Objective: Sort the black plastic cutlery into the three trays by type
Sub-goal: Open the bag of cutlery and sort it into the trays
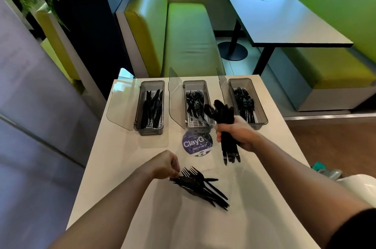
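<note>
Three grey trays stand in a row at the far end of the white table (126, 167). The left tray (151, 129) holds knives, the middle tray (196, 83) forks, the right tray (262, 110) spoons. My right hand (236, 133) grips a bundle of black spoons (222, 114), bowls pointing up, just in front of the gap between the middle and right trays. A loose pile of black forks and knives (201, 185) lies on the table near me. My left hand (165, 165) pinches at the left end of that pile.
Clear hinged lids (120, 104) stand open to the left of each tray. A round purple sticker (196, 143) lies on the table before the middle tray. Green benches and a dark table stand beyond. A white object sits at the right edge.
</note>
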Available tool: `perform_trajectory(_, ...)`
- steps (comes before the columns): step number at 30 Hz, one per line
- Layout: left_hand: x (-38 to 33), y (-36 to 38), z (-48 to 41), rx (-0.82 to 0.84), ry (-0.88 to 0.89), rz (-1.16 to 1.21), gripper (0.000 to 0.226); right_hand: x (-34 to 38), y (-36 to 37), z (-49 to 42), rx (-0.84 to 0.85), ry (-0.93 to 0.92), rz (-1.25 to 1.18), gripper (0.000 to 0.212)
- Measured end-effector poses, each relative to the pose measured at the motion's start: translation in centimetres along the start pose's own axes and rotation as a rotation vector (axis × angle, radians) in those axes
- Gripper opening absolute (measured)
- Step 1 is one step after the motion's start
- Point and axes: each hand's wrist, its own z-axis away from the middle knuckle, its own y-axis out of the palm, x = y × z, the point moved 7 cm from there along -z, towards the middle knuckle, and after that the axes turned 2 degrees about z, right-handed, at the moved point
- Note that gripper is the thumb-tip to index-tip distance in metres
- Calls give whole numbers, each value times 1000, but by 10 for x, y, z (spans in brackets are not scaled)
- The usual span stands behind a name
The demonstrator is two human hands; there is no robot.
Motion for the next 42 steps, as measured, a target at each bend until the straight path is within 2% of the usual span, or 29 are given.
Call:
perform_trajectory(2, 0, 0, 1, -12, -12, -12, 14, 15, -6, -2, -59, -51, -71, 7)
perform_trajectory(4, -10, -6, 4, -105, 16, 61, 34, 30, -10, -4, -121, -92, -154, 8)
perform_trajectory(5, -18, -13, 7, -175, 50, 117, 42, 37, -11, -5, -147, -108, -202, 8)
perform_trajectory(8, -57, -34, 20, -320, 208, 337, 48, 55, -3, -7, -168, -142, -326, 11)
perform_trajectory(11, -97, -42, 31, -243, 330, 535, 53, 62, 14, -9, -146, -144, -437, 11)
perform_trajectory(17, -138, -35, 31, -20, 334, 730, 63, 49, 51, -11, -143, -89, -560, 8)
perform_trajectory(22, -135, -30, 19, -71, 323, 562, 48, 22, 63, -12, -164, -35, -436, 31)
perform_trajectory(25, -134, -28, 16, -125, 350, 561, 48, 9, 67, -12, -103, -10, -312, 32)
perform_trajectory(28, -135, -28, 18, -188, 368, 614, 34, 0, 73, -11, -16, -4, -274, 34)
perform_trajectory(31, -130, -24, 14, -227, 368, 632, 29, -3, 75, -11, -7, -5, -240, 38)
perform_trajectory(34, -123, -21, 9, -260, 339, 629, 31, 0, 77, -9, -27, -2, -230, 28)
perform_trajectory(39, -117, -16, 9, -182, 260, 661, 5, 3, 81, -10, -18, 27, -185, 47)
perform_trajectory(42, -113, -15, 13, -105, 225, 714, 18, 10, 81, -8, 11, -6, -198, 55)
